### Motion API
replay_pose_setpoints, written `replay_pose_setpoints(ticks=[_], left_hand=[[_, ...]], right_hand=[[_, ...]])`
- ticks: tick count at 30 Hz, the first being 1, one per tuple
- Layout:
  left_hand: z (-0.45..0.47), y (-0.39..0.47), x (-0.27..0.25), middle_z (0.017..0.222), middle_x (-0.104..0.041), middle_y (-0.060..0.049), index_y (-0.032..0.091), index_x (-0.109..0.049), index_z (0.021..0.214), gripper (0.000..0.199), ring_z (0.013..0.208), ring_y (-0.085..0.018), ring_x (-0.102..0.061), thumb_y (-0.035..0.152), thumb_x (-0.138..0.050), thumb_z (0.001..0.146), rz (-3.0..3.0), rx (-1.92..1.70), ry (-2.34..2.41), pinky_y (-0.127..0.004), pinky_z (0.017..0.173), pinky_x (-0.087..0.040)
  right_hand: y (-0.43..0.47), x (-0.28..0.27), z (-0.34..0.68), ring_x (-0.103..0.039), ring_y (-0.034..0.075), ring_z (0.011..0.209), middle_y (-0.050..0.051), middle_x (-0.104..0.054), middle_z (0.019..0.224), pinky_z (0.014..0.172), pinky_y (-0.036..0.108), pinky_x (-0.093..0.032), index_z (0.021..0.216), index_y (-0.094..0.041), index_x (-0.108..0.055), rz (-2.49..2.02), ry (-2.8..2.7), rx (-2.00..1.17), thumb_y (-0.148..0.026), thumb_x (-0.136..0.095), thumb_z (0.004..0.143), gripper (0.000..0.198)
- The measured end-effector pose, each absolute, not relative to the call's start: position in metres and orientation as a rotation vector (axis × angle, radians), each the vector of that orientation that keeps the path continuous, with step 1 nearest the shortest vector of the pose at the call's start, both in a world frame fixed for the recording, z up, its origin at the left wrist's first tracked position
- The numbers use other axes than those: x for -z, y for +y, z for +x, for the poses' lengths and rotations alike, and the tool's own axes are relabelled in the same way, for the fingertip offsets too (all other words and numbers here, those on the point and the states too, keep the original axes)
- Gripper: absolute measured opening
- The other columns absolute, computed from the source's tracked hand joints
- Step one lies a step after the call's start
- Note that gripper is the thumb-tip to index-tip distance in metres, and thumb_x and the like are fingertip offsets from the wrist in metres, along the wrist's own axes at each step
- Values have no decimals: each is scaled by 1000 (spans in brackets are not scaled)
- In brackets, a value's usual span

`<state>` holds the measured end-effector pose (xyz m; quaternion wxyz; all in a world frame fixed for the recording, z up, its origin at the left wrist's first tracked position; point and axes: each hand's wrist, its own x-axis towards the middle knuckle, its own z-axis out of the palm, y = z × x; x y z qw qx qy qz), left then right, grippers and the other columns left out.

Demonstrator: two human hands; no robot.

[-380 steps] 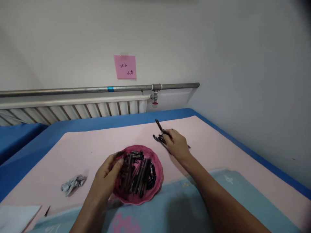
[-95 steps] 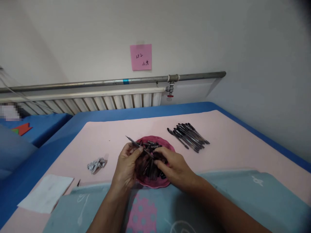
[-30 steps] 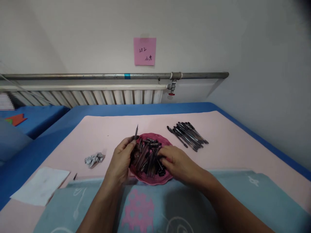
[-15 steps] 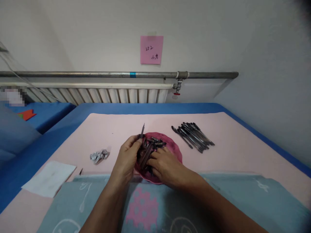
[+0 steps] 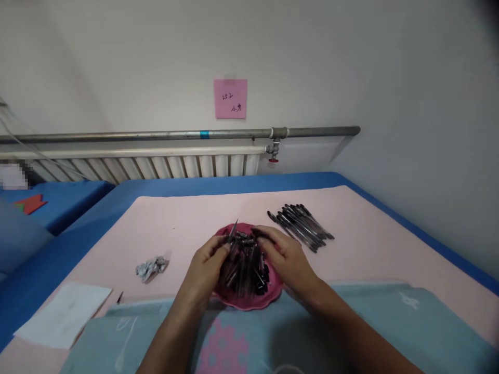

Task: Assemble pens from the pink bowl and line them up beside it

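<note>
Pale wall with pink note point(image 5: 230, 98) and radiator point(image 5: 156, 166) behind pink-covered bench point(image 5: 370, 244). Left hand point(image 5: 206, 267) pinching pen barrel point(image 5: 233, 232) over pink dish point(image 5: 273, 288) of pen parts point(image 5: 245, 262); right hand point(image 5: 286, 257) loosely curled at far rim, grip unclear. Beside: pen pile point(image 5: 301, 227) right, crumpled foil point(image 5: 151, 267) and paper sheet point(image 5: 64, 322) left.

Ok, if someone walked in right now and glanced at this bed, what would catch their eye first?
Probably the pink dish heaped with dark pen parts at the middle of the pink sheet, with both hands over it: the left hand pinches a thin pointed pen piece, and the right hand rests on the heap. Next, the row of black pens lying to the right of the dish, and the pink note on the wall above the radiator.
</note>
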<state>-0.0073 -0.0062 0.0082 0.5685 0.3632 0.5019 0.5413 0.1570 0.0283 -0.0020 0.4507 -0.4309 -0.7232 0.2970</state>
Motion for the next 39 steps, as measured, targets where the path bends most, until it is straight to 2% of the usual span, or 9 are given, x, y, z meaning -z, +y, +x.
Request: replay_pose_setpoints(ticks=[2,5,9,15,22,28,34,39], left_hand=[[-2,-7,-4,76,-68,-4,18,-68,85,16,69,-14,-59,25,-63,71,886,-1234,1171,-23,65,-45],[4,-10,-1,80,-69,-6,19,-70,85,16,75,-16,-60,25,-63,72,968,-1165,1175,-25,70,-46],[8,-13,-2,87,-70,-7,19,-72,86,18,83,-19,-61,26,-63,72,1085,-1114,1200,-28,75,-46],[7,-13,-3,95,-69,-6,19,-68,94,24,95,-24,-59,31,-56,77,1202,-1030,1204,-35,86,-43],[6,-12,1,96,-68,-6,18,-66,97,27,96,-25,-58,32,-51,79,1262,-989,1206,-38,88,-42],[8,-11,5,95,-68,-6,18,-65,96,25,93,-23,-59,31,-52,78,1186,-998,1198,-36,85,-43],[9,-11,6,86,-67,-5,17,-64,93,23,84,-20,-60,30,-54,78,1083,-1022,1143,-32,78,-44],[6,-10,11,77,-64,-3,18,-64,92,22,74,-17,-58,30,-53,78,1124,-995,1161,-30,71,-43]], right_hand=[[34,5,162,-59,17,89,2,-64,94,82,34,-44,97,-22,-58,-1074,-1484,-928,-25,-51,80,19],[39,7,164,-59,13,69,-2,-63,78,69,28,-46,96,-22,-54,-1004,-1104,-1188,-29,-59,75,23],[38,6,160,-55,9,59,-5,-60,70,62,23,-44,92,-21,-53,-922,-964,-1315,-28,-64,70,26],[34,7,157,-54,9,57,-5,-60,67,59,22,-42,90,-20,-55,-885,-983,-1359,-27,-65,70,24],[31,4,156,-54,10,57,-5,-60,67,60,24,-43,88,-21,-55,-877,-930,-1376,-26,-67,68,24],[27,7,152,-54,9,60,-4,-61,70,63,23,-43,92,-21,-57,-877,-981,-1433,-24,-68,67,28],[30,12,153,-53,7,57,-4,-61,71,58,21,-41,82,-18,-57,-850,-923,-1579,-21,-71,62,25],[32,14,155,-51,8,54,-4,-59,68,56,23,-41,79,-18,-59,-900,-965,-1546,-23,-70,63,21]])
